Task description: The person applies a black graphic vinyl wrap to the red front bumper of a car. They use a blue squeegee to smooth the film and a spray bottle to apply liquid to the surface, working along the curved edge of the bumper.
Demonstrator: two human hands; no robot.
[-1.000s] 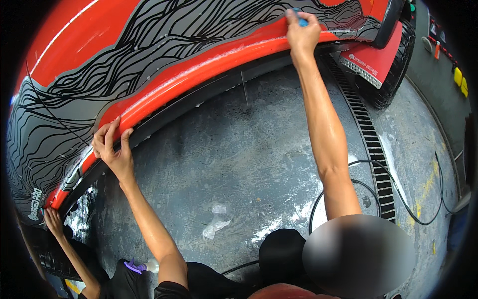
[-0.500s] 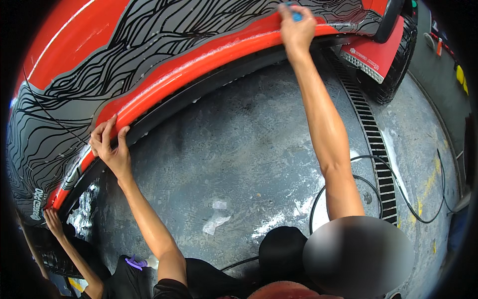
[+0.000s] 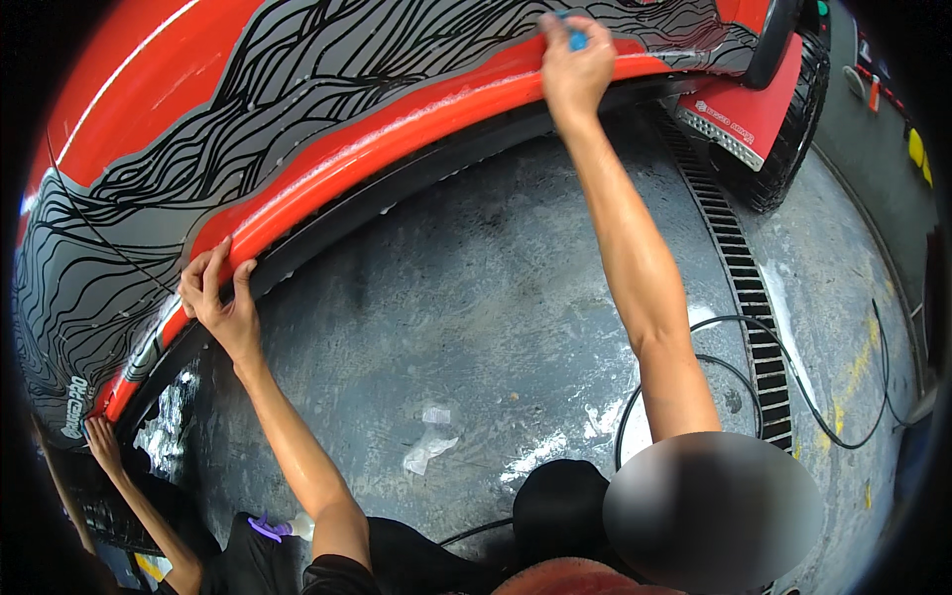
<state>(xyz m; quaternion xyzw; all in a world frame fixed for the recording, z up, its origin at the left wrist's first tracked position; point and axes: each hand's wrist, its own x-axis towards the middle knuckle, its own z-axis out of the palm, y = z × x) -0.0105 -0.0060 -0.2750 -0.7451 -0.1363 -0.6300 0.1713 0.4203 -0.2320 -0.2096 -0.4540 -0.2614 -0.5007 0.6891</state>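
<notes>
A red vehicle sill (image 3: 397,132) runs diagonally ahead, below grey body panels (image 3: 327,94) with black wavy lines. A whitish wet streak follows the sill's top. My right hand (image 3: 577,81) is closed around a small blue flat tool (image 3: 577,40) at the sill's far end; its exact kind is mostly hidden by the fingers. My left hand (image 3: 220,302) rests on the nearer part of the sill, fingers spread and thumb apart against the red edge. Farther left, another person's hand (image 3: 102,446) touches the sill's end.
Crumpled clear plastic (image 3: 431,451) and a purple-headed spray bottle (image 3: 268,528) are at floor level. A black hose (image 3: 716,319) loops over a floor grate (image 3: 762,347) on the right. A red mud flap (image 3: 739,109) hangs before a tyre (image 3: 793,149). Another person's dark-clothed leg shows lower left.
My right hand has slid a little left along the sill with the blue tool. My left hand and the other person's hand stay almost still.
</notes>
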